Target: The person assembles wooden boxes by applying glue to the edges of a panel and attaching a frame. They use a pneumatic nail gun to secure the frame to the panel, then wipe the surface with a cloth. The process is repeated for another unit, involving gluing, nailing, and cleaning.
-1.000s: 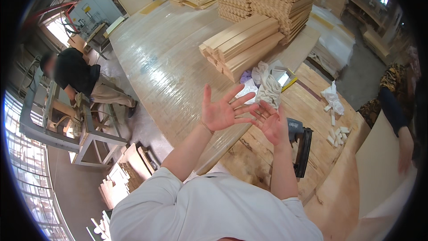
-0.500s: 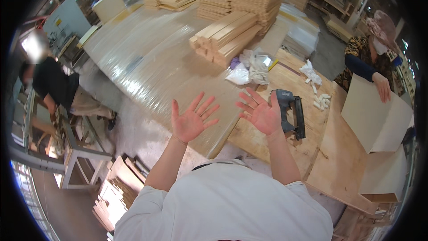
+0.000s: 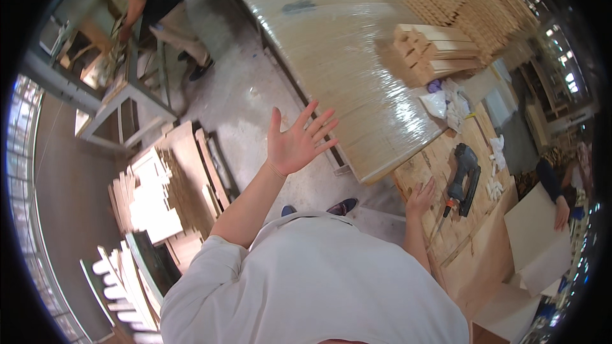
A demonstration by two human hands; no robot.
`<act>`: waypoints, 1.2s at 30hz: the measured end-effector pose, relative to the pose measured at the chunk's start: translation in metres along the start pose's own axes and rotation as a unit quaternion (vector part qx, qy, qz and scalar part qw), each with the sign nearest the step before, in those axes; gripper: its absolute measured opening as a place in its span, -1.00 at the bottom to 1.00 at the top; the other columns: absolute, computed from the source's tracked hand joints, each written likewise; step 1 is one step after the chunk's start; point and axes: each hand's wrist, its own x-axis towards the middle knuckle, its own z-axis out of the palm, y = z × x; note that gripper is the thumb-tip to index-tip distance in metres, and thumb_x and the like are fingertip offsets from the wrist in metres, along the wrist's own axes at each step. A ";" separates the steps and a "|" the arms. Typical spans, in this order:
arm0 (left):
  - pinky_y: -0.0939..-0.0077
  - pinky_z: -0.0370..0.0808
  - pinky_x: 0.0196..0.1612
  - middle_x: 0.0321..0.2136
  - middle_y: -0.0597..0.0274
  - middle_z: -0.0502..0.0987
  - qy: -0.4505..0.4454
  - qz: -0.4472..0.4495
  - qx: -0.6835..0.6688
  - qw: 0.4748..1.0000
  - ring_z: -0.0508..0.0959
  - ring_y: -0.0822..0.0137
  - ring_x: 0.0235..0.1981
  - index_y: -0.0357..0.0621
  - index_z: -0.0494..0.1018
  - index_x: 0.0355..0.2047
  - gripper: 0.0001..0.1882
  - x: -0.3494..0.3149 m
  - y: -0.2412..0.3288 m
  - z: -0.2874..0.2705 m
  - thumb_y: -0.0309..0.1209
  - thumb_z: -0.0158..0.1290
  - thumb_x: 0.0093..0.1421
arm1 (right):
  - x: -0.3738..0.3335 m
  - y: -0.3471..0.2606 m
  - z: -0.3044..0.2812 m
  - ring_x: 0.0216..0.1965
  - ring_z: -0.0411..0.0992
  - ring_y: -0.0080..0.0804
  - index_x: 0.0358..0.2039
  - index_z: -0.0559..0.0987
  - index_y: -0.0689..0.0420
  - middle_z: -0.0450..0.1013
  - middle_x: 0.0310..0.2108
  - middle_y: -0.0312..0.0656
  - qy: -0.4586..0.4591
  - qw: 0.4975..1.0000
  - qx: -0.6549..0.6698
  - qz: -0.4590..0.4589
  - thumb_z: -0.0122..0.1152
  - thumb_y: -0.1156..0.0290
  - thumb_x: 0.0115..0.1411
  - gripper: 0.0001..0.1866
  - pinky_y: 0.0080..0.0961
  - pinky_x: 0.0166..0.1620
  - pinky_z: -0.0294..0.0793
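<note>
My left hand (image 3: 294, 146) is raised in front of me, palm showing and fingers spread, with nothing in it. Lower down, at the near edge of the wooden workbench (image 3: 414, 162), is my right hand (image 3: 421, 199). Its fingers are stretched out and it holds nothing; whether it rests on the wood I cannot tell. Just right of that hand lies a dark grey nail gun (image 3: 460, 175) with an orange-and-black hose fitting at its near end. Small white pieces (image 3: 494, 190) and a crumpled white plastic bag (image 3: 498, 150) lie beyond it.
A plastic-wrapped panel stack (image 3: 344, 57) fills the far middle, bearing wood strips (image 3: 437, 51). At right a co-worker's hand (image 3: 561, 213) holds a pale folded board (image 3: 539, 229). Another person (image 3: 159, 0) stands far left by a metal frame (image 3: 137, 105). Wood offcuts (image 3: 153, 185) lie left.
The view has swung, so the bench and panel stack sit further right. My right hand has gone from raised and spread down to the bench edge; my left hand stays up, open.
</note>
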 end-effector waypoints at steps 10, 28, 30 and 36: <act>-0.21 -0.17 0.29 0.36 0.08 -0.17 0.106 -0.045 0.824 0.555 -0.24 0.02 0.38 0.13 0.00 0.32 -0.17 -0.034 -0.024 -0.017 0.18 -0.08 0.13 | 0.001 -0.004 0.011 0.22 0.15 -0.10 0.20 0.27 0.09 0.24 0.19 -0.13 -0.083 0.985 -0.150 0.020 -0.28 0.00 0.35 -0.44 -0.16 0.21 0.11; -0.28 -0.14 0.27 0.35 0.18 -0.12 -0.095 -0.051 0.988 0.112 -0.18 0.04 0.37 0.18 0.13 0.26 -0.18 -0.041 -0.069 -0.046 -0.16 0.19 -0.03 | -0.016 0.000 0.007 0.20 0.17 0.00 0.16 0.33 0.10 0.28 0.15 -0.02 -0.063 0.991 -0.104 0.056 -0.05 0.06 0.24 -0.45 -0.06 0.20 0.12; -0.26 -0.08 0.25 0.34 0.16 -0.06 -0.084 -0.089 0.981 0.150 -0.12 0.01 0.36 0.15 0.13 0.26 -0.22 -0.049 -0.064 -0.064 -0.17 0.16 0.01 | -0.012 -0.004 0.005 0.18 0.17 0.06 0.15 0.34 0.11 0.29 0.12 0.03 -0.039 0.995 -0.074 0.054 0.03 0.08 0.19 -0.42 -0.04 0.20 0.11; 0.12 0.36 0.08 0.05 -0.17 0.39 -0.045 -0.418 0.876 0.239 0.43 -0.08 0.03 -0.22 0.15 0.22 -0.27 -0.102 -0.028 -0.133 -0.01 -0.01 0.17 | 0.005 -0.016 -0.004 0.22 0.12 -0.02 0.15 0.32 0.12 0.25 0.17 -0.06 -0.034 0.997 -0.032 0.063 -0.11 0.04 0.22 -0.43 -0.04 0.25 -0.01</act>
